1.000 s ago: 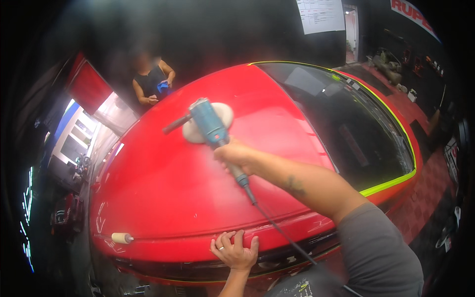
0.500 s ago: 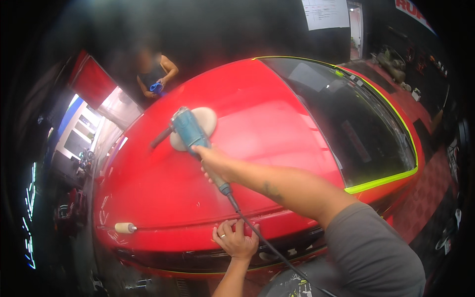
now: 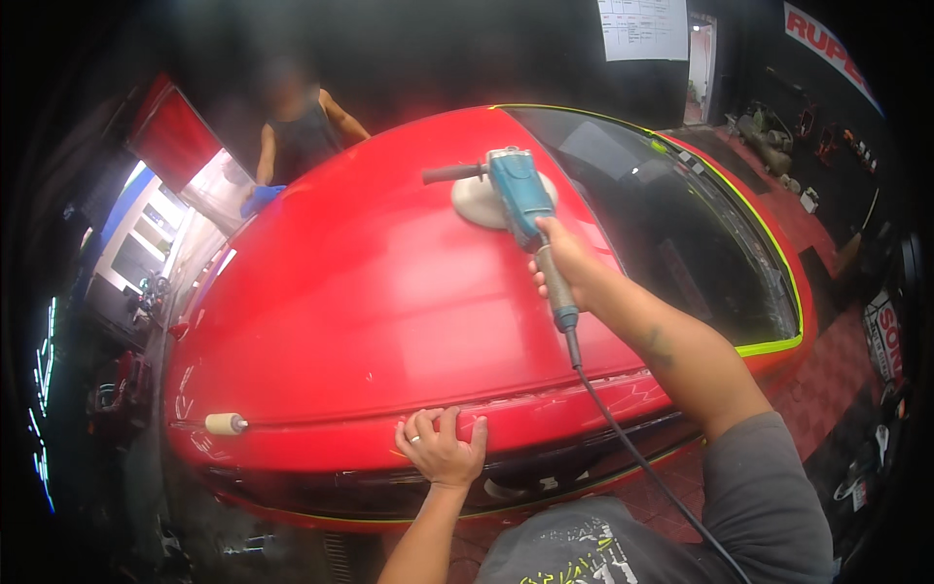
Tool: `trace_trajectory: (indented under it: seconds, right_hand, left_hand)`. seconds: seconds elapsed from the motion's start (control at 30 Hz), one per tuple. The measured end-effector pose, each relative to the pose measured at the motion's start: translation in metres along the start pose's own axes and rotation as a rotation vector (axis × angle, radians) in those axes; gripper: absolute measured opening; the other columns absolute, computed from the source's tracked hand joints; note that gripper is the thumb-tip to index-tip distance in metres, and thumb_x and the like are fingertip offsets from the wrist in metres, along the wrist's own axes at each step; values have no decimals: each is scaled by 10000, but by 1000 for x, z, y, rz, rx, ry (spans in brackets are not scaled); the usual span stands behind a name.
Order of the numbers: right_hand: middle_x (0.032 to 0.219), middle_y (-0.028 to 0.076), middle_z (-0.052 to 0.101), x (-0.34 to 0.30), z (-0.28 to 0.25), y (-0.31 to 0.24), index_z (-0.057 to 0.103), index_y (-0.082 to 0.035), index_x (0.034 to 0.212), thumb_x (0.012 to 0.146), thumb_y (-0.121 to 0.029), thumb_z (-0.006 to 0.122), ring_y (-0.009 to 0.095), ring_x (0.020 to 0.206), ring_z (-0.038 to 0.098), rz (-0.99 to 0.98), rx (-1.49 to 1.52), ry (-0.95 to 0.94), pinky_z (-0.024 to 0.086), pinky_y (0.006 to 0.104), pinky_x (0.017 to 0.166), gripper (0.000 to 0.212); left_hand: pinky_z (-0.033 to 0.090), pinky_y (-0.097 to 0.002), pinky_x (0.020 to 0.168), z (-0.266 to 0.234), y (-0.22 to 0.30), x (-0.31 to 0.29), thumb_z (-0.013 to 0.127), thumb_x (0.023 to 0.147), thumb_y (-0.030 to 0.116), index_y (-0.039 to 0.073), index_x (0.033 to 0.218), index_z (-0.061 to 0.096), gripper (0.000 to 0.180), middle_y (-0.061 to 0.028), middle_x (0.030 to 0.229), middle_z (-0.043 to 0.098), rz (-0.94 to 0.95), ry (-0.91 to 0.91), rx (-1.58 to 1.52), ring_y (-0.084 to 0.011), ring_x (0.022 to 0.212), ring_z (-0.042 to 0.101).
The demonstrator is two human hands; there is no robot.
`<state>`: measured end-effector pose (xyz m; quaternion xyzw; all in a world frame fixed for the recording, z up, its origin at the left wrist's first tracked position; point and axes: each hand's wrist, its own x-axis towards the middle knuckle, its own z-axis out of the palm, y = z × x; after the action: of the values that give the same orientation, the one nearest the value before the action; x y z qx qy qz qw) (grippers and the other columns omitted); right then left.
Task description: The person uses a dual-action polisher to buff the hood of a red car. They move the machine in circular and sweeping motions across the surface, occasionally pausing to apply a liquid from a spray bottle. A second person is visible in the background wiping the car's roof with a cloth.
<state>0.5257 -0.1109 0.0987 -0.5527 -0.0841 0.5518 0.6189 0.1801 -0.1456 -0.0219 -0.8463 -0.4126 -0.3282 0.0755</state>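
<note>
On the red car roof [image 3: 341, 311] — polisher [image 3: 523, 187] tight in right hand [image 3: 566, 265], left hand [image 3: 444, 450] loosely splayed.

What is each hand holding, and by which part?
Right hand: blue polisher, by its rear handle. Left hand: nothing; it rests on the red car.

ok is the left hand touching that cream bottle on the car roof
Apart: the head view shows a plain stretch of red roof between the left hand and the cream bottle.
</note>
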Motion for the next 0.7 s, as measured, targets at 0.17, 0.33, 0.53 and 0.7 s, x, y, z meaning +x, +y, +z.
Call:
trace_trajectory:
  seconds: [0.17,0.33,0.53,0.7]
  right_hand:
    - [790,48,590,-3,-33,-5,500,-90,1256,1092,-601,522,150,566,584,-14,23,-11,548,344,463,537]
    - [784,45,595,-5,-39,0,510,-75,1219,1090,-618,528,151,567,589,-8,7,-21,544,345,465,559]
    - [786,44,598,-9,-36,0,515,-72,1190,1082,-633,544,151,571,589,-17,7,6,544,352,476,572]
    - [785,42,597,0,-44,1,516,-82,1200,1081,-637,543,150,573,588,-1,30,-12,544,348,477,568]
  left_hand:
    - [353,-588,1140,3,0,0,741,916,610,112,1051,785,518,-92,1084,632,15,8,2,-313,1142,587]
    - [349,-595,1147,3,0,-1,754,910,606,118,1067,783,513,-90,1096,630,11,4,14,-315,1154,587]
    - [342,-596,1156,3,-2,-2,768,903,600,121,1078,782,510,-87,1101,631,5,-4,11,-317,1161,586]
    - [342,-597,1156,3,-2,-3,765,904,608,120,1078,782,518,-86,1102,633,-2,-3,5,-317,1161,584]
